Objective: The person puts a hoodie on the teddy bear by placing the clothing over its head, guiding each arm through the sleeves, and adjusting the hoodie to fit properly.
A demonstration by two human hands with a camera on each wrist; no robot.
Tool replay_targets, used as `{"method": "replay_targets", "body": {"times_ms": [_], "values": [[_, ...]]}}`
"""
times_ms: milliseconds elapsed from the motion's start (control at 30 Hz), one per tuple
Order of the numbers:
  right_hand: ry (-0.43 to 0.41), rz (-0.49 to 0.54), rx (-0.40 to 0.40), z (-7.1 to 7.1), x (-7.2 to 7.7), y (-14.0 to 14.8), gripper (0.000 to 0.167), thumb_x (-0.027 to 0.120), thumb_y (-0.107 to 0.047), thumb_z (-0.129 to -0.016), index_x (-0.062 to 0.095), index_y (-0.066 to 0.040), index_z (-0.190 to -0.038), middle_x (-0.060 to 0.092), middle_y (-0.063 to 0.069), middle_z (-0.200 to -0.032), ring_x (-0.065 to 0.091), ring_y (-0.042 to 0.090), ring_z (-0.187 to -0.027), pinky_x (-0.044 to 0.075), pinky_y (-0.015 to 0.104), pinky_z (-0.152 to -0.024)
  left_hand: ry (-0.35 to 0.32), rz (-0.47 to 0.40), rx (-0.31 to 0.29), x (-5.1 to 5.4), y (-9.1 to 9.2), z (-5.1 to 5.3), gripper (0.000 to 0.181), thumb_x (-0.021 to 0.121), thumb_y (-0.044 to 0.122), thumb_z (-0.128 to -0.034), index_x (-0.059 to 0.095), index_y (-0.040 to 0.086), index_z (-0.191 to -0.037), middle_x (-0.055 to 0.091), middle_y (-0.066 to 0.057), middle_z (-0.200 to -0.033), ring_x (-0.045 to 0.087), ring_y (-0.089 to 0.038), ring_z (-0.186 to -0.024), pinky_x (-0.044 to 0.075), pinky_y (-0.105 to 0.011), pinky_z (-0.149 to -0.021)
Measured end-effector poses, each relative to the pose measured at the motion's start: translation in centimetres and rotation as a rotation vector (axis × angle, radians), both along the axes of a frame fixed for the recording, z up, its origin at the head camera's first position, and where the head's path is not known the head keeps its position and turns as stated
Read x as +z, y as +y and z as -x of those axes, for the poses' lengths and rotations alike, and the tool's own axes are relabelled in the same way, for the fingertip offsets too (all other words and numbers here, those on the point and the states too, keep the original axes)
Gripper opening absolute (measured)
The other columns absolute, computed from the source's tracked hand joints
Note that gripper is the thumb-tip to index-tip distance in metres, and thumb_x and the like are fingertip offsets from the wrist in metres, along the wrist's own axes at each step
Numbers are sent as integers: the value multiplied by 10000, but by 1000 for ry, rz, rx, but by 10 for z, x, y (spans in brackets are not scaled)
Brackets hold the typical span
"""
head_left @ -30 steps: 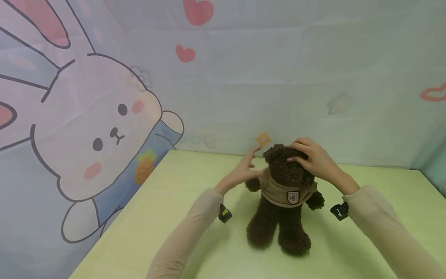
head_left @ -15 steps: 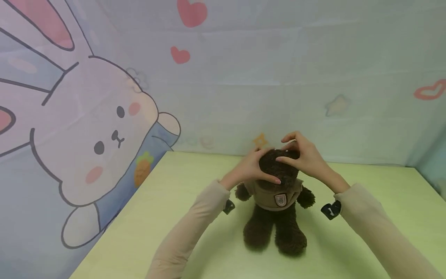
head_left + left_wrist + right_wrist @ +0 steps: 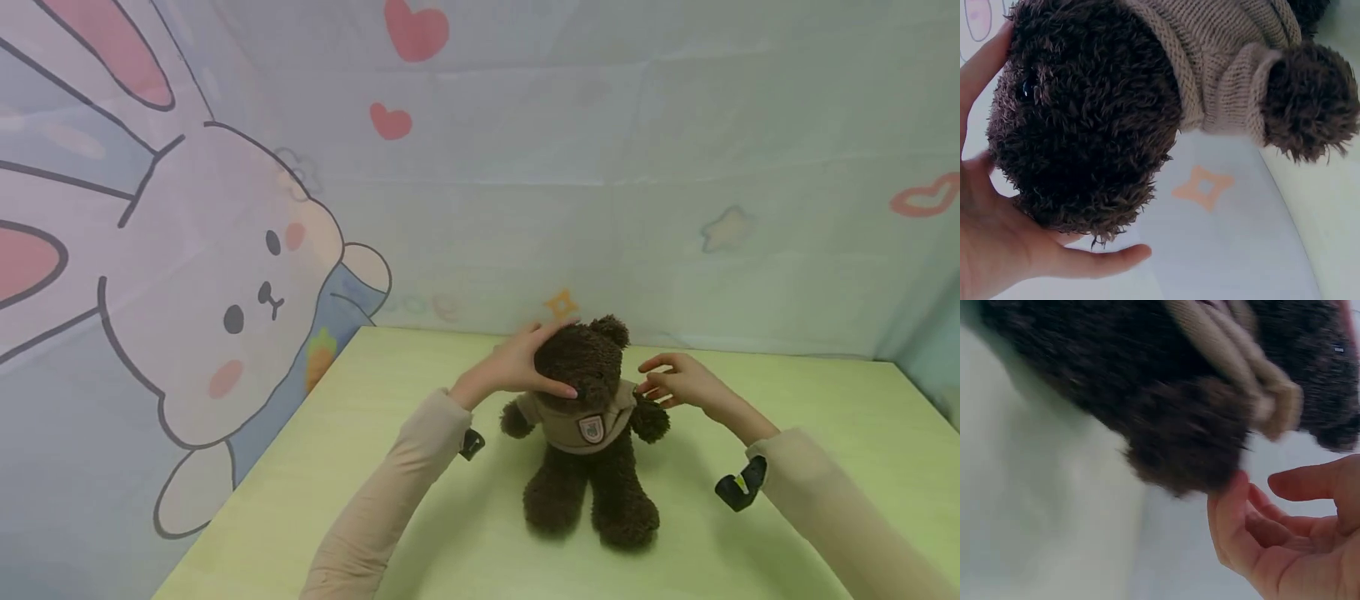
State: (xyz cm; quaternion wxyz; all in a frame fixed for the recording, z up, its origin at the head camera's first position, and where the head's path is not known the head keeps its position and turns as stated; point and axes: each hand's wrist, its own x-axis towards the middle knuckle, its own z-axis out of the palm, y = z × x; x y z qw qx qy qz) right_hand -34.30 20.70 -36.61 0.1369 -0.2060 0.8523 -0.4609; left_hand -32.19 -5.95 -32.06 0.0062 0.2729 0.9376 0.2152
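A dark brown teddy bear in a tan knitted sweater stands upright in the head view. My left hand grips the side of its head, thumb across the muzzle and fingers over the top. In the left wrist view the bear's furry head lies between thumb and fingers. My right hand is beside the bear's arm, fingers loosely bent. The right wrist view has its fingertips touching or very near the furry paw, with the thumb apart from it.
The bear stands on a pale yellow-green table. Behind it hangs a cloth backdrop printed with a rabbit, hearts and stars. Black wrist devices sit on both sleeves.
My right hand has left the bear's head and come down to its arm. The left hand has taken the head, which is tilted differently; the bear has shifted slightly left.
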Motion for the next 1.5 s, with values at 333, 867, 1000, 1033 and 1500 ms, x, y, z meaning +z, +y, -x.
{"method": "replay_targets", "body": {"times_ms": [333,867,1000,1033,1500], "values": [[-198,66,-62,16,-22,-22,434,367,-165,-948,345,21,-1340,512,0,-806,276,52,-493,303,233,-500,76,12,10,-14,2,-10,1035,780,483,-587,142,336,-1389,207,-127,-1411,327,-364,-1245,406,-492,-926],[-233,-7,48,7,12,-33,562,403,-37,-871,142,95,-1351,390,-21,-584,317,89,-500,324,265,-528,307,18,145,-29,19,-23,956,807,403,-590,234,322,-1351,311,-100,-1341,407,-409,-1137,438,-499,-854],[-294,-26,86,9,12,-30,559,385,-131,-915,132,87,-1363,401,-26,-672,305,84,-532,308,259,-537,319,-2,167,-29,19,-25,956,815,396,-582,248,311,-1348,322,-105,-1342,413,-415,-1134,427,-504,-873],[-307,-17,99,10,12,-28,513,384,-149,-920,195,81,-1337,389,-31,-665,296,80,-533,296,254,-540,318,-3,175,-28,19,-25,957,814,394,-583,247,310,-1349,318,-107,-1348,413,-415,-1135,430,-502,-870],[-400,135,-19,8,6,-15,312,488,-190,-899,612,-211,-614,427,-75,-555,270,74,-480,269,228,-525,308,69,317,-22,22,-31,912,778,373,-652,236,303,-1382,277,-159,-1407,368,-436,-1196,471,-473,-803]]}}
